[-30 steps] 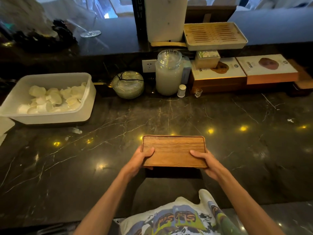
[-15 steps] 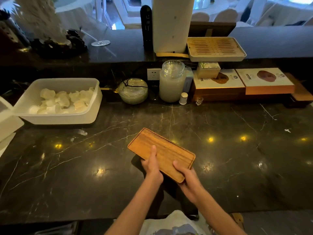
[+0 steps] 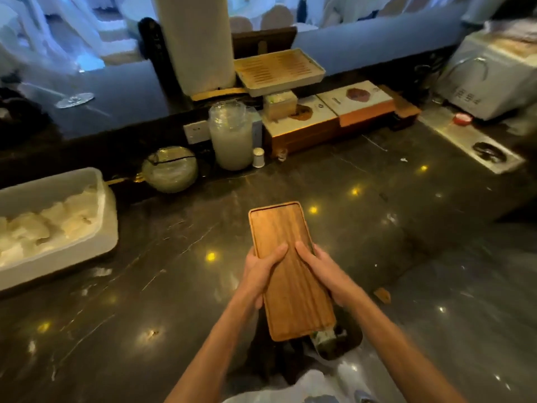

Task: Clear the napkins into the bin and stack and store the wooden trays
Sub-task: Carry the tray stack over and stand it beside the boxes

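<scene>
Hands (image 3: 261,274) (image 3: 325,274) clamp a wooden tray (image 3: 286,269) lengthwise above the dark surface (image 3: 406,257), each grip closed on a long edge. Held only at its edges, it could slip and drop.

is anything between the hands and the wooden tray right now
Nothing visible. The left hand and right hand both grip the wooden tray directly, thumbs on its top face, holding it lengthwise above the dark marble counter.
</scene>
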{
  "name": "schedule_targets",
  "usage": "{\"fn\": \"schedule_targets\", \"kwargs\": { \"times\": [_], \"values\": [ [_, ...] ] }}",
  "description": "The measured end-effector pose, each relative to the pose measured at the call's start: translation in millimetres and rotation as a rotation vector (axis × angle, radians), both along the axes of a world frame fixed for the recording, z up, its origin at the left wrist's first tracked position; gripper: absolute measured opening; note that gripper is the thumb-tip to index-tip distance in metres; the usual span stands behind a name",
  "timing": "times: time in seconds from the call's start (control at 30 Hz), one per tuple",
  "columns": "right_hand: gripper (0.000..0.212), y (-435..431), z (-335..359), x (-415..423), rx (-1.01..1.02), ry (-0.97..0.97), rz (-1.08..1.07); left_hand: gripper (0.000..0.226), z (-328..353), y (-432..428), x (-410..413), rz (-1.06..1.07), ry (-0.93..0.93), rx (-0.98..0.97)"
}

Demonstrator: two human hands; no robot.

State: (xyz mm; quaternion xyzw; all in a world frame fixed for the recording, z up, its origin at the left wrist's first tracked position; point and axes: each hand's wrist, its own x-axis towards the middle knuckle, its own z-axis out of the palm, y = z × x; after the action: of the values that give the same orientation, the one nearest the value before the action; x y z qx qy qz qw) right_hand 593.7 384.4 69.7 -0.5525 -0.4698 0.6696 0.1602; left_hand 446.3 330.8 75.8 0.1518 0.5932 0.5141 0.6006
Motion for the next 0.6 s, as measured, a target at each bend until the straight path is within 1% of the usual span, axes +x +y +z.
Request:
{"fn": "schedule_targets", "kwargs": {
  "times": [0.1,0.2,0.33,0.47,0.6],
  "values": [
    [0.073,-32.7,1.2,31.4,0.032,0.003,-0.139,0.059,-0.8,-5.8,22.6,-0.113,-0.012,0.025],
    [0.065,-64.0,1.8,64.0,0.039,0.037,-0.24,0.061,2.9,-7.2,51.4,-0.183,-0.01,0.07],
    [0.073,-83.8,8.6,106.1,0.109,-0.043,-0.402,0.061,15.2,-1.0,98.2,-0.277,0.045,0.092],
    [0.078,-86.3,23.6,163.0,0.149,-0.088,-0.491,0.069,23.5,7.4,155.5,-0.393,0.035,0.143],
    [0.084,-87.5,28.4,251.4,0.153,-0.053,-0.649,0.061,33.7,14.7,247.5,-0.499,0.007,0.158]
  ]
}}
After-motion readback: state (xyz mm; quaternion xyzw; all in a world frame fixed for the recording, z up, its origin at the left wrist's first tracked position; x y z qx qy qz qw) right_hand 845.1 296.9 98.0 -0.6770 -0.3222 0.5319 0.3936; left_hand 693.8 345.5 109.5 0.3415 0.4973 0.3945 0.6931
